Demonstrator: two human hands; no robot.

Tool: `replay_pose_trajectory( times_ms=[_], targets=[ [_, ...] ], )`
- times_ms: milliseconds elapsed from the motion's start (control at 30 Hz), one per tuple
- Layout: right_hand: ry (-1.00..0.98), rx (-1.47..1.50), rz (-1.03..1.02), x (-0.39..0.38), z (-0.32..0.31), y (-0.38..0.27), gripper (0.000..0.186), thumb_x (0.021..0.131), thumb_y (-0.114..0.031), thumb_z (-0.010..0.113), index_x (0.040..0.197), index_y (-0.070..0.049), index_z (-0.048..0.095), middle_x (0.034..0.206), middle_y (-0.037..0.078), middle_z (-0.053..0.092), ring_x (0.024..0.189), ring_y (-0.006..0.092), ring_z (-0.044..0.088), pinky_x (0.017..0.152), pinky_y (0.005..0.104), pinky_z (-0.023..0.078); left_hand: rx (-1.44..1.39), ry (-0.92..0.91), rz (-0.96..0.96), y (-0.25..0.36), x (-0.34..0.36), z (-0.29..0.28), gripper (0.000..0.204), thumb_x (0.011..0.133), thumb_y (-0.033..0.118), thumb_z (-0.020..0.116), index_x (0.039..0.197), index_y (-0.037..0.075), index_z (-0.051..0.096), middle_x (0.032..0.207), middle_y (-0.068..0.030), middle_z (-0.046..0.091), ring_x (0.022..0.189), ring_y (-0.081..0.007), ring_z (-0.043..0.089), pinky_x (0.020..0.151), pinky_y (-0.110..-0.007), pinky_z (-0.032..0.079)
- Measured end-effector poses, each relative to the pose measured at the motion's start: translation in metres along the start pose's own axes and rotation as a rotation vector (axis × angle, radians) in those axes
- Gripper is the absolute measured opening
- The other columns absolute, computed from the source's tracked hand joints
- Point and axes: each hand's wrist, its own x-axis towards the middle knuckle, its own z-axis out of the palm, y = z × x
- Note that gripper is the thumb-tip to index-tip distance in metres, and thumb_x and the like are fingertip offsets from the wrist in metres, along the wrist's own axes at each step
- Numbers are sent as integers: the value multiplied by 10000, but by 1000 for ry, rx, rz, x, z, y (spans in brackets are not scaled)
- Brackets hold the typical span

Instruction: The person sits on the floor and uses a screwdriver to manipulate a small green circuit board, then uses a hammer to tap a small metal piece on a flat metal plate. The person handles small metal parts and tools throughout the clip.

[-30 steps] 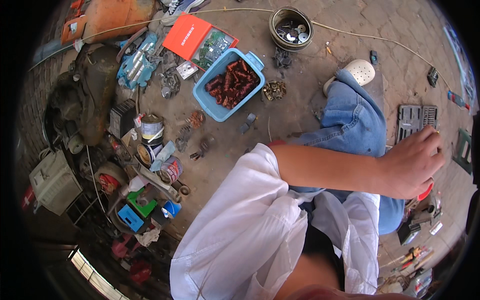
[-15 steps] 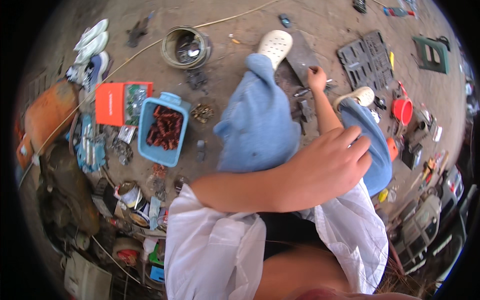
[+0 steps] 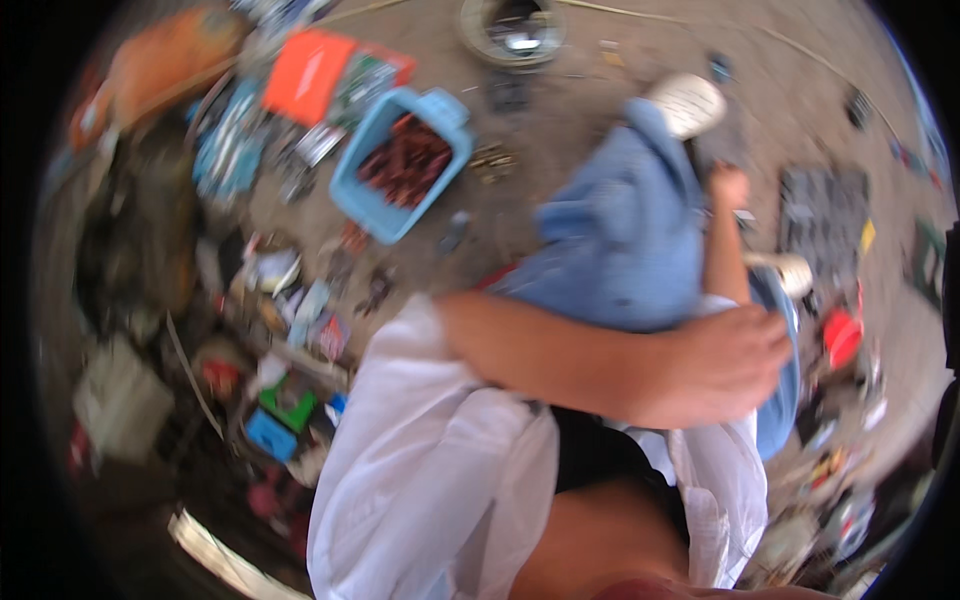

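My left arm reaches across my lap. My left hand (image 3: 735, 362) is over my right knee, near my right forearm, its bent fingers smeared by motion. My right hand (image 3: 728, 185) is farther out, low between my shoes; it looks closed, and anything in it is too small or blurred to name. Beside it lies a dark flat plate (image 3: 722, 140), partly hidden by my left shoe (image 3: 688, 105), a cream clog with holes. My jeans (image 3: 620, 220) cover the ground left of my right forearm. A second cream clog (image 3: 785, 272) is right of that forearm.
To the left stands a blue basin (image 3: 360, 205) holding reddish-brown pieces, beside an orange box (image 3: 308, 75). A round bucket (image 3: 480, 45) is at the far side. Right are a dark moulded tray (image 3: 825, 215) and a red pan (image 3: 842, 338). Mixed clutter fills the lower left.
The whole view has swung, with the basin, box and bucket shifting right in the picture, and is blurred now. Both hands keep about the same places relative to my legs.
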Motion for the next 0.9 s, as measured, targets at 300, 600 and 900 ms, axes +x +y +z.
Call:
replay_pose_trajectory(
  times_ms=[300, 600, 900],
  targets=[
    [108, 33, 33, 3, -4, 13, 343, 863, -307, 555, 1040, -28, 642, 1047, 140, 641, 941, 287, 626, 767, 399, 508, -37, 498, -36, -5, 26, 48, 219, 640, 290, 611, 665, 82, 672, 805, -76, 598, 820, -271, 575, 631, -368, 476],
    [290, 1068, -224, -54, -143, 58, 338, 888, -260, 538, 1088, 4, 603, 1077, 145, 623, 943, 258, 617, 772, 376, 507, -135, 504, -233, -13, 44, 32, 199, 641, 240, 620, 691, 48, 636, 891, -110, 586, 857, -267, 570, 715, -398, 490],
    [395, 1468, -348, -291, -254, 6, 346, 932, -128, 487, 1176, 118, 469, 1139, 192, 552, 982, 224, 587, 818, 330, 507, -549, 966, -122, 24, -13, 53, 151, 700, 134, 641, 807, 34, 605, 863, -94, 577, 829, -270, 578, 704, -382, 471]
  ],
)
